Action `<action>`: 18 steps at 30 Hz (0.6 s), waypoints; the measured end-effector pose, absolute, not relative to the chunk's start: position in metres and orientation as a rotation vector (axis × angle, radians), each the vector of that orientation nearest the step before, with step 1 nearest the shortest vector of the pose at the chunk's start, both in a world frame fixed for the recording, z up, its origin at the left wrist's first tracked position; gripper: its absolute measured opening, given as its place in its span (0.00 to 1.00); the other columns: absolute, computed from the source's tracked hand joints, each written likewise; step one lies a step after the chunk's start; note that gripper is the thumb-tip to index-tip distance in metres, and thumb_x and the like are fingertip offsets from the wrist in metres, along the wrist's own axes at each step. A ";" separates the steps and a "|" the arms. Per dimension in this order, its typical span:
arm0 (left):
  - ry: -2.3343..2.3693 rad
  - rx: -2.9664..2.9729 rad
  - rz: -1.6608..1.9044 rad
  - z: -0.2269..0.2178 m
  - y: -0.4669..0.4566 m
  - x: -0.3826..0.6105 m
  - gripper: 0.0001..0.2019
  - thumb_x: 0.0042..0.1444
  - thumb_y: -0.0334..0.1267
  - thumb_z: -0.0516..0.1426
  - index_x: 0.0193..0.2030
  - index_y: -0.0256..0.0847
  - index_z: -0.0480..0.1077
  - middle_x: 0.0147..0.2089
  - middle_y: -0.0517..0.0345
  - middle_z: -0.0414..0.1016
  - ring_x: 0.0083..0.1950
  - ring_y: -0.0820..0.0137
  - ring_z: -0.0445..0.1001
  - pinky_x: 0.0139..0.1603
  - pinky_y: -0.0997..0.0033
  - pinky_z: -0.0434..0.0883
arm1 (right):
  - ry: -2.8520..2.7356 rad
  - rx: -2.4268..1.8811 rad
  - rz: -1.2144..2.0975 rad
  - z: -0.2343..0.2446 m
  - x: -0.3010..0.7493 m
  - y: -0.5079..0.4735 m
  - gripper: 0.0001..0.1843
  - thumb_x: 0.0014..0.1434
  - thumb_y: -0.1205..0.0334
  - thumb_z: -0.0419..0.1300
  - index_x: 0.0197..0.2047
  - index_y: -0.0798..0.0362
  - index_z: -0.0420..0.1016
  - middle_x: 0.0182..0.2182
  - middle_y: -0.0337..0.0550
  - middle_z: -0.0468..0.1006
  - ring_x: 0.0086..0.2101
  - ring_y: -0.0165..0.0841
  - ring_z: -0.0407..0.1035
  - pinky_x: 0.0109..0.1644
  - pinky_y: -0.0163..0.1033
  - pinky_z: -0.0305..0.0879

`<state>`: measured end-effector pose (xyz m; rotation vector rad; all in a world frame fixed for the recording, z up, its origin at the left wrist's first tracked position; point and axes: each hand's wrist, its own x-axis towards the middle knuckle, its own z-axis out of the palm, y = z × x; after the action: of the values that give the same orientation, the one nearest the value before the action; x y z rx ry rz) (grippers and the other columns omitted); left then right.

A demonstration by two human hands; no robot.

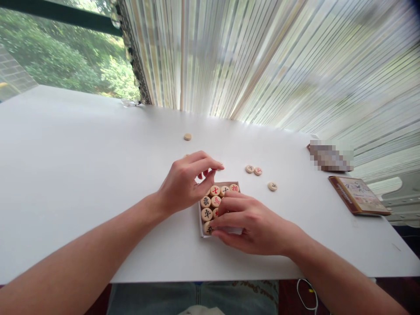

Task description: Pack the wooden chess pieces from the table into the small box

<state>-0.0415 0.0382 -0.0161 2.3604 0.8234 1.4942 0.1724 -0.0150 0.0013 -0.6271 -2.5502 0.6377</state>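
Observation:
A small open box [236, 183] lies on the white table [82, 175], filled with several round wooden chess pieces [210, 202] marked in red and black. My left hand [185, 181] hovers over the box's far left corner, fingers curled in a pinch; whether a piece sits in them is hidden. My right hand [252, 225] rests on the box's near right side, fingers laid over the pieces and thumb pressed against the near edge.
Loose pieces lie on the table: one far off [187, 137], a pair [253, 169] and a single [272, 186] right of the box. A box lid [359, 194] and a blurred item [331, 155] sit at the right. A striped curtain hangs behind.

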 end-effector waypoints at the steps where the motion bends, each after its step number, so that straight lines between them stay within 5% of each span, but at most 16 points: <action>1: 0.827 2.365 1.495 -0.016 0.038 -0.041 0.11 0.63 0.21 0.58 0.44 0.36 0.80 0.39 0.55 0.82 0.33 0.74 0.75 0.38 0.73 0.75 | -2.559 -0.624 0.616 0.001 0.172 -0.015 0.08 0.68 0.67 0.64 0.39 0.56 0.86 0.32 0.44 0.78 0.32 0.34 0.67 0.39 0.41 0.65; 8: 0.829 2.370 1.490 -0.016 0.038 -0.041 0.11 0.62 0.20 0.58 0.44 0.36 0.81 0.39 0.55 0.82 0.33 0.73 0.75 0.37 0.72 0.75 | -2.598 -0.582 0.483 -0.004 0.170 -0.016 0.14 0.70 0.67 0.61 0.32 0.55 0.83 0.29 0.45 0.77 0.31 0.35 0.66 0.36 0.42 0.64; 18: 0.831 2.377 1.470 -0.016 0.038 -0.041 0.11 0.62 0.21 0.59 0.43 0.35 0.81 0.39 0.54 0.82 0.33 0.73 0.75 0.37 0.72 0.75 | -2.631 -0.543 0.372 -0.002 0.165 -0.018 0.13 0.71 0.67 0.60 0.39 0.56 0.86 0.31 0.47 0.80 0.33 0.37 0.67 0.40 0.44 0.68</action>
<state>-0.0412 0.0380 -0.0158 2.3768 0.8310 1.4705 0.1652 -0.0180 -0.0021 -0.5426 -2.6315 0.3716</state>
